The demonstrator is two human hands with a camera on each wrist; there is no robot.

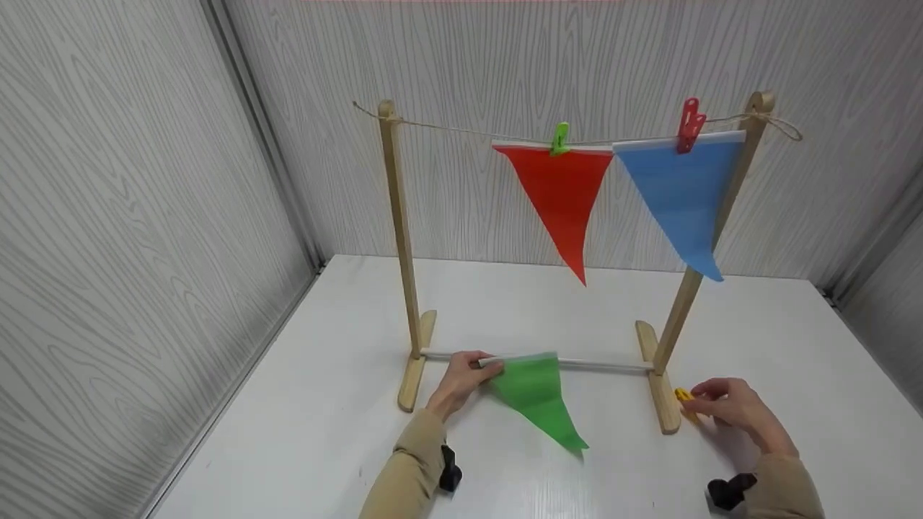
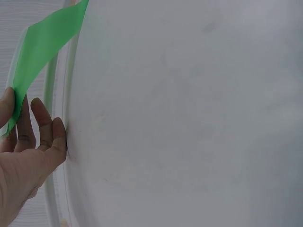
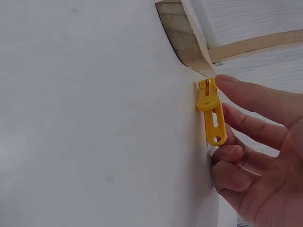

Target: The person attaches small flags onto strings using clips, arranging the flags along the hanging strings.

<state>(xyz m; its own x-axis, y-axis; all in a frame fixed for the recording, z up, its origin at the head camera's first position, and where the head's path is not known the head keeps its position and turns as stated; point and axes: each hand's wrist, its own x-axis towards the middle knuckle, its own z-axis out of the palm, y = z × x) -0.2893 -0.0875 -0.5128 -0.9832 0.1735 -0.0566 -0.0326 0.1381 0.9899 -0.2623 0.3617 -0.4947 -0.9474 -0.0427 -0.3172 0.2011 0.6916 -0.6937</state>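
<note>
By its white-edged corner, my left hand [image 1: 461, 380] pinches a green triangular pennant [image 1: 537, 396], whose tip hangs down to the right over the table. In the left wrist view the pennant [image 2: 45, 47] passes between thumb and fingers. At the right, my right hand [image 1: 735, 409] holds a yellow clothespin [image 1: 685, 395] beside the stand's right foot. The right wrist view shows the clothespin [image 3: 211, 111] at the fingertips, close to the white surface. On the twine hang a red pennant [image 1: 559, 191] under a green clothespin [image 1: 560, 138] and a blue pennant [image 1: 681, 191] under a red clothespin [image 1: 690, 126].
A wooden stand holds the twine [image 1: 454, 128] between its left post [image 1: 401, 231] and right post [image 1: 681, 317]. A white crossbar [image 1: 606, 364] joins the feet low over the white table [image 1: 324, 375]. Wood-grain panels [image 1: 324, 58] enclose the back and sides.
</note>
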